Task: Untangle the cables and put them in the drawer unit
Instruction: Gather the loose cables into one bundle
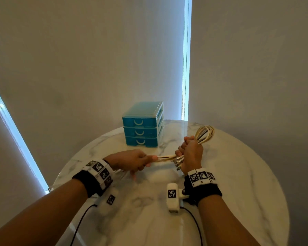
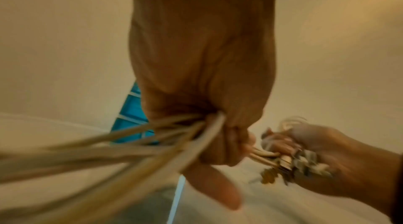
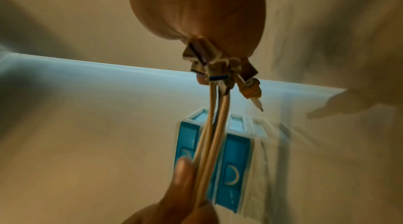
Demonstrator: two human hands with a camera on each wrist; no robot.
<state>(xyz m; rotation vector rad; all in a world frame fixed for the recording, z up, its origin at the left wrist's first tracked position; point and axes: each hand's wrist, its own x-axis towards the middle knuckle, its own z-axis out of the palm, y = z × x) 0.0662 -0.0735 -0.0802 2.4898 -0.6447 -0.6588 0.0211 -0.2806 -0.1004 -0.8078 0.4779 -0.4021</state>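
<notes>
A bundle of cream cables (image 1: pixel 167 158) stretches between both hands above the round marble table (image 1: pixel 238 174). My left hand (image 1: pixel 133 161) grips one stretch of it, and loose strands (image 2: pixel 109 150) trail back from the fist. My right hand (image 1: pixel 190 153) grips the other part as a fist. A cable loop (image 1: pixel 205 133) sticks out beyond it, and the metal plugs (image 3: pixel 218 67) hang below the palm. The blue three-drawer unit (image 1: pixel 142 128) stands at the table's far side with all drawers closed.
Grey roller blinds (image 1: pixel 96 59) hang behind the table, with a bright gap between them. The table edge (image 1: pixel 283 201) curves round to the right. Black leads run from the wrist cameras across the near part of the table.
</notes>
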